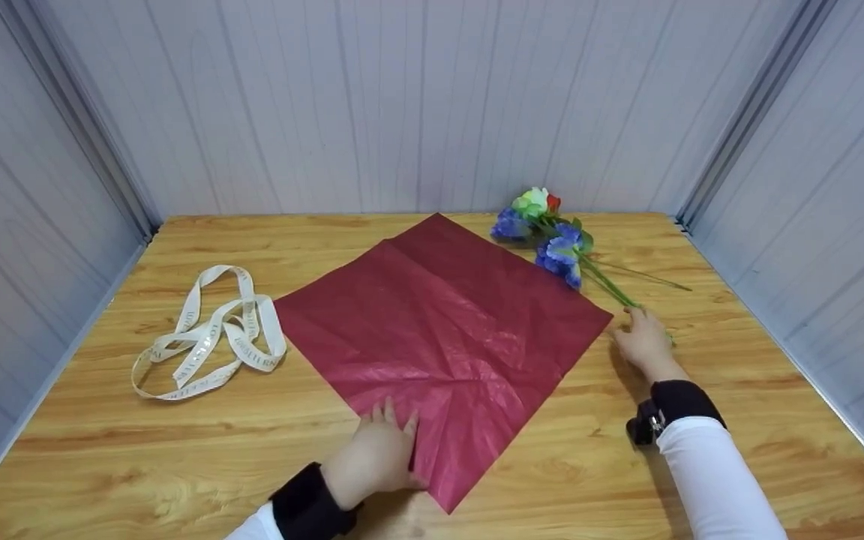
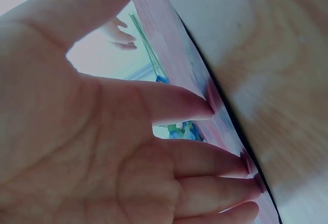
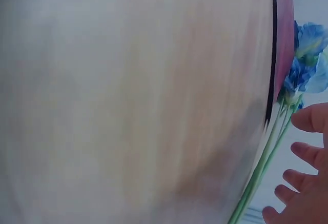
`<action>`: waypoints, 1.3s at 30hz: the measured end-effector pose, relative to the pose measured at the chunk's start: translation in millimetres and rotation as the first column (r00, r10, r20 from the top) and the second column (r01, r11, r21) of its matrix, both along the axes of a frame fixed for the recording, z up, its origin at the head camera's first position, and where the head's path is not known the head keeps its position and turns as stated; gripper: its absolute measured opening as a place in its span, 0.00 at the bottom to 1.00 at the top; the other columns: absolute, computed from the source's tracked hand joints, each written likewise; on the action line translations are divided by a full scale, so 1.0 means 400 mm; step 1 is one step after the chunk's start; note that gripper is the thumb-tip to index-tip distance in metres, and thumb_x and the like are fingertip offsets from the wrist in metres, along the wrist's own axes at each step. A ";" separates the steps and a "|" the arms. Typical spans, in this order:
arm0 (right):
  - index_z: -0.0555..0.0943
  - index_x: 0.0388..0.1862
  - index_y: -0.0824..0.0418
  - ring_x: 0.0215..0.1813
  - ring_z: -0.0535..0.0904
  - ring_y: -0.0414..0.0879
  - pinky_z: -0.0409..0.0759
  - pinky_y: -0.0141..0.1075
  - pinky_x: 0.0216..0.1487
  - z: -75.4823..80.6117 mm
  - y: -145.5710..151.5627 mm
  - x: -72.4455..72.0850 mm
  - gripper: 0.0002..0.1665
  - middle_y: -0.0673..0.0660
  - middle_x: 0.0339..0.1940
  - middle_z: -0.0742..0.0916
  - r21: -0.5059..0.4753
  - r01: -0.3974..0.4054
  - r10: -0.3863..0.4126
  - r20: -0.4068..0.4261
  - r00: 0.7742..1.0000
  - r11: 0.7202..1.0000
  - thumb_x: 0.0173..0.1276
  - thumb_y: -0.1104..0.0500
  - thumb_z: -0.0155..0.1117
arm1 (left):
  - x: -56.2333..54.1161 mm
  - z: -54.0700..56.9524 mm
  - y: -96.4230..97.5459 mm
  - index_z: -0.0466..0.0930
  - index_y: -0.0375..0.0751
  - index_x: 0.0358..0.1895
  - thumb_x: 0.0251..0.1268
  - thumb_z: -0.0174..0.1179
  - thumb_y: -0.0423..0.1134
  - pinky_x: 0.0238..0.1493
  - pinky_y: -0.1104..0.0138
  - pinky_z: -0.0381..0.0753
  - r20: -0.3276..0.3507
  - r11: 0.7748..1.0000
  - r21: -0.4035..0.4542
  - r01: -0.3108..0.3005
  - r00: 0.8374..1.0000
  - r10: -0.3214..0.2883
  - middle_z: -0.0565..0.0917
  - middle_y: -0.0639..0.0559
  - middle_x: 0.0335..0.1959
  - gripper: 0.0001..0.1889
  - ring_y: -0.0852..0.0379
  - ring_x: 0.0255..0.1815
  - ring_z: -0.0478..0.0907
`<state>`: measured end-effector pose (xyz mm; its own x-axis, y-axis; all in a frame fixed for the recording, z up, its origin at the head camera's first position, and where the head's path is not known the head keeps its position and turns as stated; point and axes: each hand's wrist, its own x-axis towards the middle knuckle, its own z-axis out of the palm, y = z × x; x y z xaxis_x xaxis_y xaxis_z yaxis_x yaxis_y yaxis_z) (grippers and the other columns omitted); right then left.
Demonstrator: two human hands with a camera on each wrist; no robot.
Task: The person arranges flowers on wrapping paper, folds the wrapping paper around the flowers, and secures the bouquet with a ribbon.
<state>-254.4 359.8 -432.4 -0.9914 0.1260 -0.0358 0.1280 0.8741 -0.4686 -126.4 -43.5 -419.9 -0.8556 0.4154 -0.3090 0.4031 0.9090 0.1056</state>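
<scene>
A sheet of dark red wrapping paper (image 1: 439, 322) lies flat, one corner pointing toward me. My left hand (image 1: 379, 454) touches the paper's near left edge with fingertips, fingers extended; the left wrist view shows its palm (image 2: 87, 147) and fingertips at that edge. At the right, artificial flowers (image 1: 563, 251) in blue, white and red lie partly over the paper's far right edge, green stems (image 1: 612, 286) angled toward me. Over the stem ends is my right hand (image 1: 646, 341). In the right wrist view its fingers (image 3: 307, 155) are spread beside the stems, not wrapped round them.
A looped white ribbon (image 1: 211, 337) with printed lettering lies left of the paper. Everything is on a wood-grain table (image 1: 177, 450). Pale panel walls (image 1: 417, 105) enclose the table at the back and both sides.
</scene>
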 end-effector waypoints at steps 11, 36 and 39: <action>0.58 0.68 0.77 0.64 0.57 0.75 0.57 0.63 0.63 -0.006 0.026 0.016 0.36 0.80 0.64 0.64 0.078 0.070 -0.076 0.081 0.994 0.995 0.69 0.54 0.45 | -0.001 0.001 0.003 0.62 0.38 0.70 0.48 0.65 0.65 0.67 0.47 0.62 -0.013 1.000 -0.007 -0.003 1.000 0.002 0.62 0.24 0.67 0.49 0.30 0.68 0.61; 0.75 0.48 0.77 0.53 0.74 0.72 0.74 0.57 0.51 0.000 0.010 0.014 0.25 0.79 0.52 0.77 0.139 0.081 -0.096 0.104 0.990 0.987 0.68 0.58 0.40 | -0.002 -0.003 0.003 0.63 0.37 0.69 0.49 0.66 0.62 0.66 0.47 0.64 -0.034 1.000 0.003 0.005 0.999 -0.005 0.62 0.23 0.66 0.47 0.30 0.67 0.62; 0.76 0.50 0.75 0.53 0.75 0.70 0.74 0.56 0.51 -0.003 0.008 0.016 0.24 0.77 0.53 0.78 0.100 0.109 -0.118 0.087 0.989 0.989 0.70 0.57 0.42 | 0.002 -0.003 0.004 0.63 0.37 0.69 0.49 0.66 0.62 0.66 0.47 0.64 -0.036 1.000 0.000 0.004 0.999 -0.004 0.62 0.23 0.66 0.47 0.30 0.67 0.62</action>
